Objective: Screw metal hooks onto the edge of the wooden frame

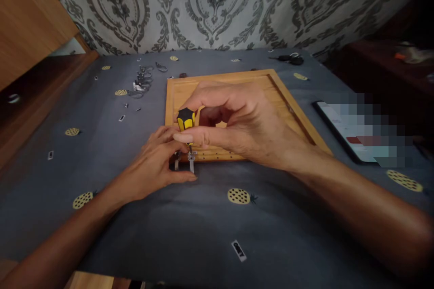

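My right hand (233, 122) grips a short yellow-and-black screwdriver (186, 120) between thumb and fingers, its handle upright and its shaft pointing down. Under the tip is a small silvery metal fitting (191, 162) at the near edge of a wooden board (220, 156). My left hand (159, 162) is curled around that fitting, with the thumb below it and the fingers above, close to the screwdriver. The board lies flat, with a raised rim and a row of small dark holes along its near side. My right hand hides much of its middle.
On the blue pineapple-patterned cloth (162, 244), several small metal pieces (140, 82) lie left of the board. Dark-handled scissors (290, 58) lie at the back right. A phone (352, 133) rests to the right. Wooden furniture (34, 22) borders the left side.
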The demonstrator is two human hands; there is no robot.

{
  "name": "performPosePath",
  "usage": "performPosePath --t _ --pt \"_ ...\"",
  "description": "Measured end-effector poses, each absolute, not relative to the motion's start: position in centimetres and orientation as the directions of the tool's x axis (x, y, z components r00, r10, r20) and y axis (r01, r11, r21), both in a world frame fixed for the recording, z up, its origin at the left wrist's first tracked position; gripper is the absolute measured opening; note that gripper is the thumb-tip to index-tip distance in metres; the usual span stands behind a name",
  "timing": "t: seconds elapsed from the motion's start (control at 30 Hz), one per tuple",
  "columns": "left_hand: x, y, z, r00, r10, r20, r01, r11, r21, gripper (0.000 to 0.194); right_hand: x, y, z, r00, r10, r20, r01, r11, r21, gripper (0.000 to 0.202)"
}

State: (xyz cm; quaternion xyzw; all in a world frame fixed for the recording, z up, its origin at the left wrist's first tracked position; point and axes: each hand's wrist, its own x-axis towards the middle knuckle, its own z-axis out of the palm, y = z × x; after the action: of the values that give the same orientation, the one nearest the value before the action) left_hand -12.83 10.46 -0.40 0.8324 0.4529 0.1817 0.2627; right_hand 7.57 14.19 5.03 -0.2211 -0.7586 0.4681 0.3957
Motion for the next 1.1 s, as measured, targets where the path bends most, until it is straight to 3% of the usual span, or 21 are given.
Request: performPosePath --t 0.2,0.57,0.67,0.9,1.0,1.1 --pt "-13.0 10.6 -0.4 0.540 0.837 0.084 0.672 -0.489 0.556 0.031 8.0 14.4 5.3 -0.584 0.676 0.449 0.057 0.586 -0.808 0.026" --pt "-13.0 10.5 -0.5 0.535 0.840 0.094 0.681 -0.494 0.541 0.030 8.6 14.3 6.1 -0.625 0.655 0.425 0.095 0.605 -0.791 0.002" --pt "-12.9 10.5 -0.4 0.544 0.833 0.099 0.675 -0.505 0.538 0.030 8.5 14.3 5.9 -0.641 0.648 0.412 0.046 0.567 -0.822 0.006" --pt "-12.9 10.6 -0.4 0.548 0.831 0.097 0.661 -0.502 0.558 0.029 7.8 14.3 5.1 -0.623 0.723 0.300 -0.017 0.371 -0.928 0.040" --pt "-12.9 10.6 -0.5 0.554 0.828 0.093 0.655 -0.502 0.565 0.027 7.7 14.4 4.9 -0.631 0.715 0.301 -0.077 0.328 -0.942 0.042" --pt "-12.9 10.6 -0.5 0.552 0.829 0.093 0.652 -0.498 0.572 0.028 7.9 14.6 5.0 -0.650 0.695 0.307 -0.098 0.323 -0.941 0.030"
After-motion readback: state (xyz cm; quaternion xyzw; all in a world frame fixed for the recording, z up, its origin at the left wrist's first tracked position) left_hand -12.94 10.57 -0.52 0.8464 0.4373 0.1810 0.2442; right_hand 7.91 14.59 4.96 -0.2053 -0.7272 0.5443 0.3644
